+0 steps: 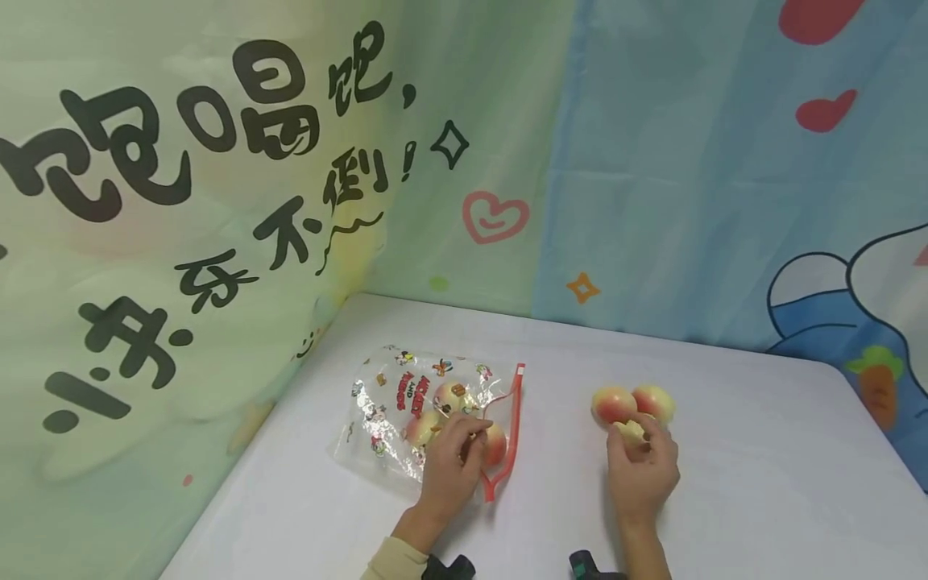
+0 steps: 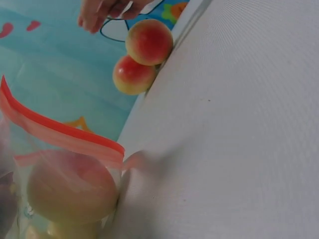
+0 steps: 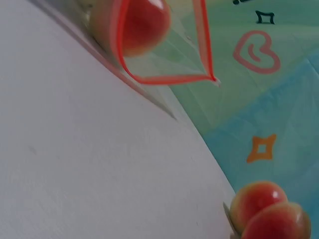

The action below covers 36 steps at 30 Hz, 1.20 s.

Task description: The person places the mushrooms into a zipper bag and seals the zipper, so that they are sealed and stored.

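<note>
My left hand (image 1: 453,463) pinches the upper lip of a clear zip bag (image 1: 377,403) near its red zip edge (image 1: 516,419), and the mouth gapes. Several red-and-yellow toy peaches (image 1: 423,427) lie inside; one peach (image 3: 144,27) shows just within the mouth in the right wrist view. My right hand (image 1: 644,471) hovers, fingers bent, over loose peaches (image 1: 613,403) on the table. A yellowish peach (image 1: 631,435) appears between its thumb and fingers from above. In the left wrist view the right fingers (image 2: 102,15) are raised apart from the two visible peaches (image 2: 149,42).
A white-covered table (image 1: 551,483) carries everything. Its far edge meets a printed cloth backdrop (image 1: 652,201) with lettering and hearts. Dark wrist-worn devices (image 1: 449,568) show at the bottom of the head view. A stretch of tabletop lies between bag and loose peaches.
</note>
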Available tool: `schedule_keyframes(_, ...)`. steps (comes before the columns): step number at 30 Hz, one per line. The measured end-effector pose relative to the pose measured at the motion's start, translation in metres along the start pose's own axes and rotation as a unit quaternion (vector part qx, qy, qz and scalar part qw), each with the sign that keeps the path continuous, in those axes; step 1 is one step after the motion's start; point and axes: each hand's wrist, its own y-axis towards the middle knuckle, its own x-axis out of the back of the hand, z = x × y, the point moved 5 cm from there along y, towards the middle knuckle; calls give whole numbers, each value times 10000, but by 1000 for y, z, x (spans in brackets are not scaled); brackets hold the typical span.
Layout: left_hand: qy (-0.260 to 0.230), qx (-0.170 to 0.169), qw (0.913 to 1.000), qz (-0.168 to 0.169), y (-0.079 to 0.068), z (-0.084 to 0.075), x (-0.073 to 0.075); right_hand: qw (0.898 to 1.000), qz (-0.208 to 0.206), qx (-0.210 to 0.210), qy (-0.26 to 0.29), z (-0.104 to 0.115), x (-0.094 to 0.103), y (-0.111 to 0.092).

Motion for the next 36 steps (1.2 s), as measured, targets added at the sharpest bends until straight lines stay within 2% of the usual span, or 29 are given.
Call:
schedule_keyframes(2, 9, -28, 10000, -41, 1, 0, 1, 9988, -200, -389, -227, -9, 5, 4)
schedule_keyframes(5, 13, -21, 10000, -45, 0, 1, 2, 9910, -177, -1224, -515, -23, 9, 6)
schedule_keyframes(8, 1, 28, 10000, -23, -2, 2, 4, 9782, 101, -1976, -635, -37, 9, 4)
schedule_keyframes(10, -34, 104, 9999, 18, -3, 2, 4, 9697, 389, -2289, -754, -42, 7, 3)
schedule_keyframes(15, -84, 228, 9997, 67, -4, 3, 4, 9627, 915, -2394, -870, -44, 4, 1)
schedule_keyframes(17, -101, 229, 9997, 56, -3, 2, 4, 9621, 988, -2390, -863, -46, 5, 2)
schedule_keyframes(24, -187, 137, 9997, -6, -1, 0, 3, 9491, 1219, -2652, -1183, -50, 7, 2)
schedule_keyframes(30, -132, 155, 9998, 40, 2, 0, 1, 9480, 1202, -2642, -1307, -46, 10, 5)
schedule_keyframes(33, -132, 143, 9998, 32, 2, 0, 2, 9506, 1072, -2598, -1318, -46, 12, 5)
schedule_keyframes(36, -136, 94, 9999, 17, 2, 0, 2, 9578, 818, -2493, -1169, -44, 13, 7)
